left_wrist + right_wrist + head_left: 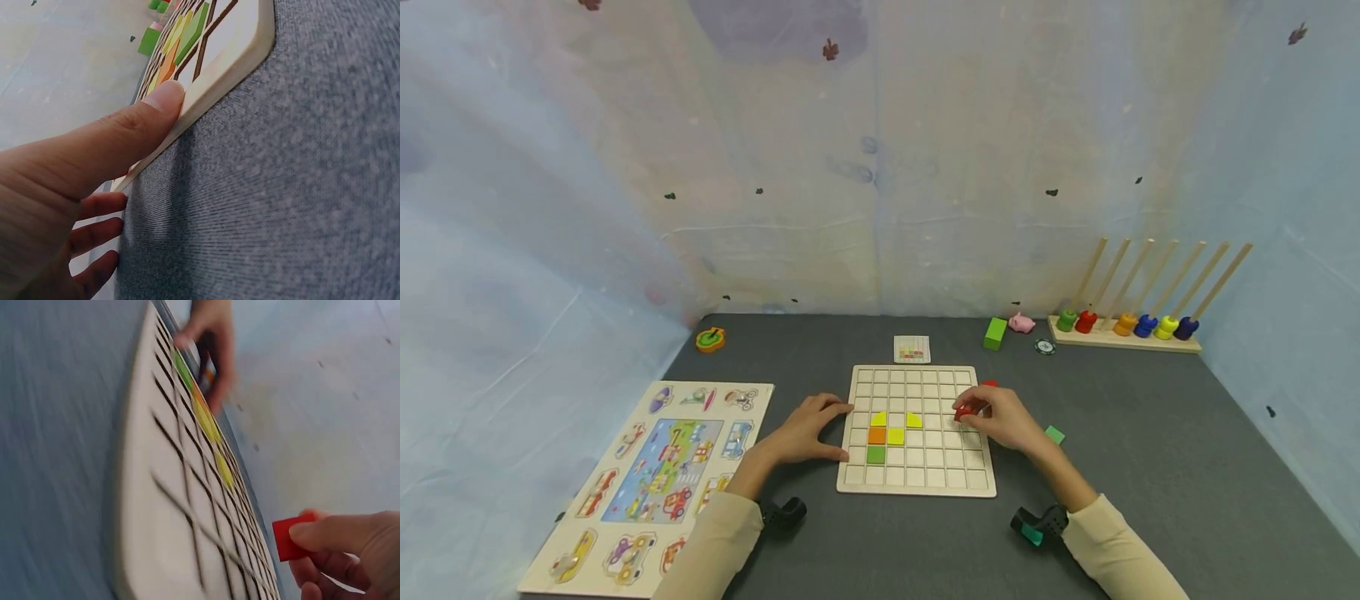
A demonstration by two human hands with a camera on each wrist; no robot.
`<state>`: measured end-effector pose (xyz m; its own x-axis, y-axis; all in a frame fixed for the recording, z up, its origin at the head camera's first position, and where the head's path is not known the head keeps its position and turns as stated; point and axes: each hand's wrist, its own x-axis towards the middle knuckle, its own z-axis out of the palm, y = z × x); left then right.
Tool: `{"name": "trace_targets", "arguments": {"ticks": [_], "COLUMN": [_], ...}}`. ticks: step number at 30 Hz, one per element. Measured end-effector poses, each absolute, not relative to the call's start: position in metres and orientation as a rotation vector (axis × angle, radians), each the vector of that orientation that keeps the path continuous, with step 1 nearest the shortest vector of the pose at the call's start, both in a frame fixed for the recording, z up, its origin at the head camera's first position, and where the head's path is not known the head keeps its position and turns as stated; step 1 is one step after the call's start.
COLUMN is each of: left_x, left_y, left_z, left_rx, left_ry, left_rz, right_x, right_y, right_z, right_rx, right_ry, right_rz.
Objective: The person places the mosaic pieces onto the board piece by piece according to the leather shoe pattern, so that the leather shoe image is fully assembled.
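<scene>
A pale wooden grid board (936, 458) lies in front of me. My left hand (801, 433) rests at its left edge, the thumb on the rim and the other fingers beside it. Between thumb and fingers, my right hand (1003, 417) pinches a red square tile (284, 539) above the board's right side. Set in the grid are a green tile (876, 454), an orange tile (877, 436), a yellow square tile (896, 436) and two yellow tiles with a curved side, left (878, 419) and right (913, 420).
Behind the board lies a pattern card (912, 349). A green block (995, 333), pink pig (1021, 323), poker chip (1044, 347) and peg stacker (1123, 337) stand back right. A green tile (1055, 434) lies by my right forearm, a vehicle puzzle (760, 400) at left.
</scene>
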<state>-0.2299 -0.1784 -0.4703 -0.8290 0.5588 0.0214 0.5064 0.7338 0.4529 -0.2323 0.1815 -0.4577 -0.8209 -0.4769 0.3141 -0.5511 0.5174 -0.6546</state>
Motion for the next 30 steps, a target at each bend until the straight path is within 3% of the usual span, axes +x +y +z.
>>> {"name": "trace_targets", "arguments": {"ticks": [9,18,30], "left_x": [-0.23,-0.231,-0.23], "left_y": [-0.178,-0.178,-0.178], "left_z": [-0.472,-0.472,-0.47], "left_rx": [0.879,0.862,0.864], "left_ry": [2.819,2.822,2.823], "left_rz": [0.673,0.658,0.664], "right_x": [-0.215,-0.207,-0.206], "right_y": [0.127,0.1,0.095], "right_z": [-0.466,-0.478,-0.484], "right_rx": [1.204,1.112,1.078], "right_ry": [-2.619,-2.59,-2.551], "right_rz": [1.335,1.408,1.077]}}
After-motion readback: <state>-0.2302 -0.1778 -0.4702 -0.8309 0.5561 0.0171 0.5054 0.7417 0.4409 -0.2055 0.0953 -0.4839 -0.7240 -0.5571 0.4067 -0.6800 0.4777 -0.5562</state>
